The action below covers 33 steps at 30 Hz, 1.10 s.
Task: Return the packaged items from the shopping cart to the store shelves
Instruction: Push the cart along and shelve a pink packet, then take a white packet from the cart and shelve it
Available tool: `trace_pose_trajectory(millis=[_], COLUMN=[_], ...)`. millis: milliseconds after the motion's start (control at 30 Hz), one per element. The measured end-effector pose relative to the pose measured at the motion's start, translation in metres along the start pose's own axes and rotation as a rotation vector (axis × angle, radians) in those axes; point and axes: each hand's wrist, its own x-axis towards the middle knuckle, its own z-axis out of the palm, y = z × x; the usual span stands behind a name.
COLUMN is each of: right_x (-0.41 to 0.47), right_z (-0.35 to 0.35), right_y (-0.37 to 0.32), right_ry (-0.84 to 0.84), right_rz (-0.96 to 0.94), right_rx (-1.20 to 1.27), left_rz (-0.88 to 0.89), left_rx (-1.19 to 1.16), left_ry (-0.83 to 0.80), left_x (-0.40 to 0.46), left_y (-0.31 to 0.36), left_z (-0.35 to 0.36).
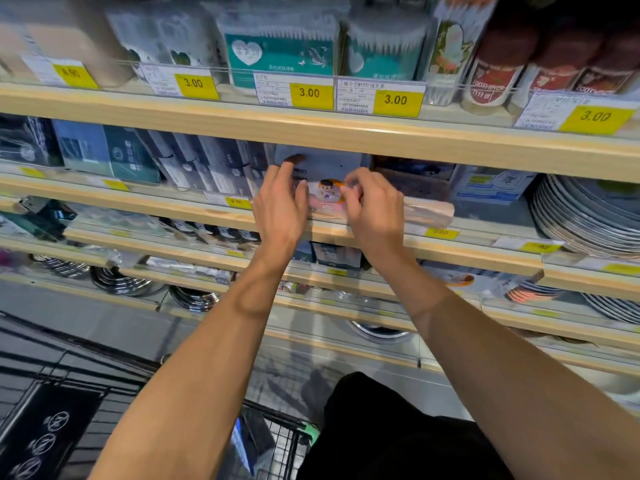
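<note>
So we're mid-restock here, one item basically at its slot. The white package (323, 174) with the little cartoon figure on the front sits upright on the second shelf (450, 147), just under that shelf's wooden front edge, squeezed between a row of dark boxes (214, 161) on its left and a darker pack (412, 171) on its right.

Both hands are on it. The left hand (280, 206) has its fingers spread and mostly straight against the package's left edge and face, more nudging than grabbing. The right hand (374, 206) has its fingers curled in at the package's right edge; looks like a pinch on it, though blur makes the exact contact fuzzy.

Orientation: printed face points out at the aisle, toward the camera. Its top half hides behind the shelf edge, so I honestly can't tell the full shape, but the face seems to stand vertical with its flat side parallel to the shelf front.

Progress: this one's nearly shelved, probably just needs squaring up and letting go. Well below the package, the shopping cart (277, 441) seems to hold at least one more blue-ish pack (242, 441), so I'd guess there's more to return.
</note>
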Motion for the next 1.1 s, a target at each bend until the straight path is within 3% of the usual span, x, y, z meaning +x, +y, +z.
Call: trace_pose_trajectory(millis=[100, 367, 533, 633, 867, 1000, 1100], right_x=[-0.023, -0.069, -0.131, -0.172, -0.280, -0.340, -0.374], right_z=[-0.002, 0.008, 0.031, 0.046, 0.087, 0.127, 0.165], right_y=[-0.006, -0.039, -0.078, -0.106, -0.163, -0.163, -0.155], right_ry=[0.026, -0.182, -0.469, -0.642, -1.212, -1.520, -1.632], right_rz=[-0.101, -0.118, -0.119, -0.134, -0.258, -0.237, -0.198], right_rx=[0.014, 0.304, 0.438, 0.504, 0.398, 0.279, 0.174], left_rz=[0.040, -0.136, -0.514, -0.829, -1.511, -1.692, -1.771], left_rx=[-0.071, -0.246, -0.195, -0.167, -0.395, -0.521, -0.583], left_ry=[-0.020, 0.009, 0.125, 0.172, 0.337, 0.472, 0.468], left_x=[-0.003, -0.067, -0.189, -0.263, -0.422, -0.483, -0.513], left_y=[0.001, -0.011, -0.052, -0.075, -0.133, -0.170, -0.212], left_z=[-0.003, -0.041, -0.101, -0.142, -0.210, -0.213, -0.198])
